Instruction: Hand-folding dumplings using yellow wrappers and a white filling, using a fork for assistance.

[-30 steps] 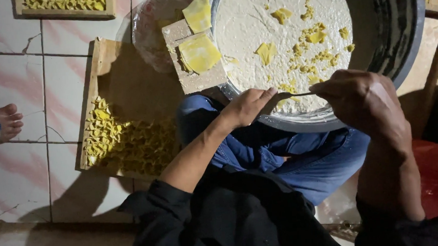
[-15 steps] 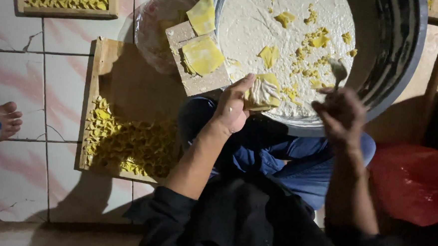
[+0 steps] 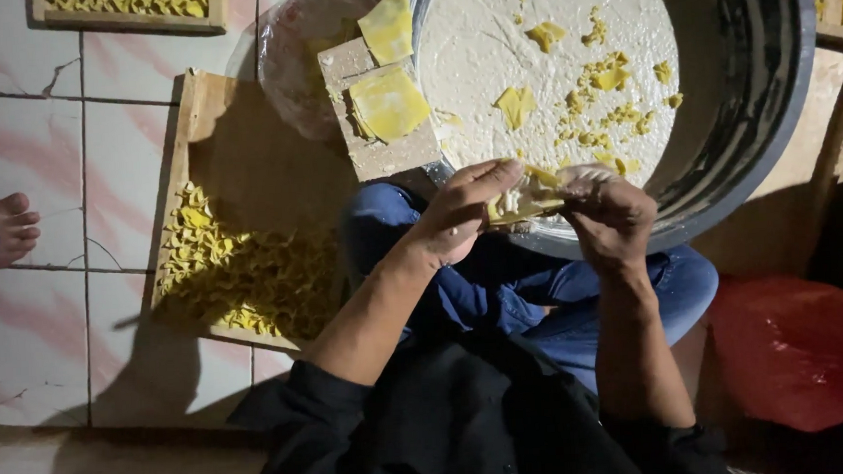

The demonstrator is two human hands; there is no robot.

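Both hands, the left hand (image 3: pixel 459 216) and right hand (image 3: pixel 605 213), pinch a yellow wrapper (image 3: pixel 525 201) with white filling over the big bowl (image 3: pixel 751 104).

The wooden tray (image 3: pixel 206 123) looks rough and matt. The floor (image 3: pixel 22 142) is glossy tile, cracked. The big basin (image 3: pixel 761 104) seems dark, smooth plastic; the filling (image 3: pixel 529 77) is wet and pasty.
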